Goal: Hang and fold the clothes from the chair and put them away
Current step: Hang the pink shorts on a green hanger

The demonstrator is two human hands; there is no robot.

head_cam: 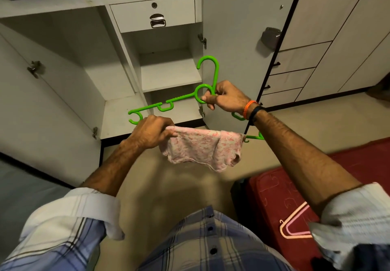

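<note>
Left hand [150, 131]: centre left of the frame, its grip curled round one end of the pink garment and the hanger's bottom bar.
Right hand [226, 99]: right of centre, grip pinching the green hanger at the ring below its hook.
Green hanger [181, 97]: held up in the middle of the frame, hook pointing to the top.
Pink garment [202, 148]: small, pale with a pink print, draped over the hanger's bottom bar and hanging below it at centre.
Wardrobe [168, 74]: open, upper half of the frame, white shelves behind the hanger.
Drawer [153, 13]: top centre, with a metal handle and keyhole.
Pink hanger [295, 224]: lower right, lying on a red surface.
Writing: no brand, label or lettering can be read anywhere.
</note>
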